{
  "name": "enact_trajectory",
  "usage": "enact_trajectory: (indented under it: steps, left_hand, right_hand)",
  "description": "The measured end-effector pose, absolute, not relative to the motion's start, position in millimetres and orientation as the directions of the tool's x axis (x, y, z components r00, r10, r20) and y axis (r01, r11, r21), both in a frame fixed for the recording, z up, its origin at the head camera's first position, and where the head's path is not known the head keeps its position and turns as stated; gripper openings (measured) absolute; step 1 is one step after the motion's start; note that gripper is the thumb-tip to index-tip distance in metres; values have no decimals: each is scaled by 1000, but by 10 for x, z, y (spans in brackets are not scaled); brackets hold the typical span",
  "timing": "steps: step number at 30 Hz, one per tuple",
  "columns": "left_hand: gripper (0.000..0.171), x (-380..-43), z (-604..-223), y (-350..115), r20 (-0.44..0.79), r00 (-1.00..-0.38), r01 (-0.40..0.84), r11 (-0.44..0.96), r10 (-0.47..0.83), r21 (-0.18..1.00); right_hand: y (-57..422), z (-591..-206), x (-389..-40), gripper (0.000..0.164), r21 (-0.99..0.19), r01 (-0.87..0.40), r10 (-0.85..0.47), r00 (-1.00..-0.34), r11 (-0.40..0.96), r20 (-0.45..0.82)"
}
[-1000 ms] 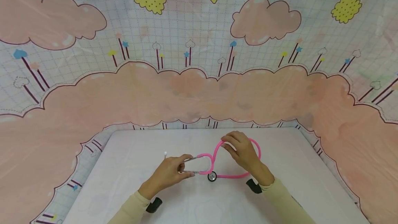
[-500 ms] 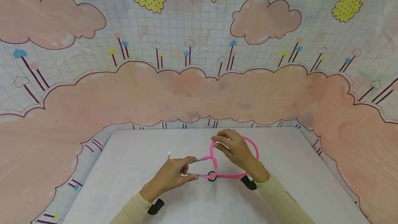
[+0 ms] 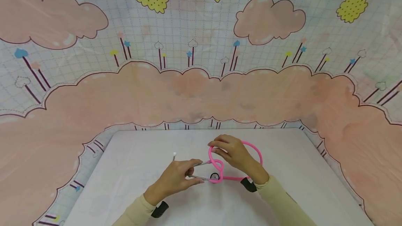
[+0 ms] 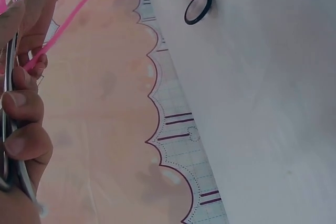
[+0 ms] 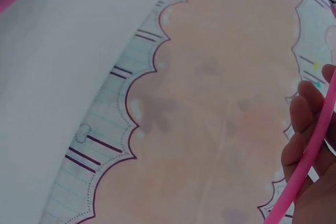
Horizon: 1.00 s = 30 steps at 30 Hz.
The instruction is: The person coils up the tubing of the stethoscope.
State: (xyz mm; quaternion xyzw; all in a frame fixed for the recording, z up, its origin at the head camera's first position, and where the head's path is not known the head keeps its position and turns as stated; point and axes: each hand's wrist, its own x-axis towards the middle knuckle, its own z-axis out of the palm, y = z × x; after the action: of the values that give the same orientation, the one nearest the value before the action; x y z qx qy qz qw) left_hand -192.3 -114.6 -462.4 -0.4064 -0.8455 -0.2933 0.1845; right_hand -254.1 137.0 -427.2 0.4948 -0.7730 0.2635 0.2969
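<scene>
A pink stethoscope (image 3: pixel 258 151) is held above the white tabletop between both hands. My left hand (image 3: pixel 174 178) grips its metal ear tubes (image 3: pixel 198 176), which spread towards the right, and a white eartip (image 3: pixel 174 154) shows beyond that hand. My right hand (image 3: pixel 233 153) pinches the pink tubing (image 5: pixel 310 156) near where it bends over the fork. From there the tubing loops behind the right hand and back to the round, black-rimmed chest piece (image 4: pixel 198 8). In the head view the chest piece shows through the fork; whether it touches the table is unclear.
The white table (image 3: pixel 125 156) runs back to a cloth backdrop (image 3: pixel 201 97) printed with clouds and stars. Below each wrist, a black strap end (image 3: pixel 160 209) sticks out by the sleeve.
My right hand has moved left, towards the left hand, bringing the pinched tubing over the fork and curling it. My left hand has shifted slightly right. The chest piece stays about in place.
</scene>
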Motion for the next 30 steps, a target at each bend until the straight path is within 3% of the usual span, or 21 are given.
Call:
enact_trajectory:
  steps: [13,20,30]
  left_hand:
    - [51,-1958,-4654,-1079,652,-551,826,451,520,338]
    - [58,-1979,-4668,-1050,701,-513,844,442,496,304]
    - [62,-2009,-4689,-1025,728,-481,865,398,488,306]
  right_hand:
    - [1304,-4427,-2530,24,-220,-894,-623,-433,391,651]
    - [1286,-4436,-2498,31,-280,-862,-621,-501,423,603]
    - [1279,-4490,-2464,20,-356,-827,-628,-562,435,538]
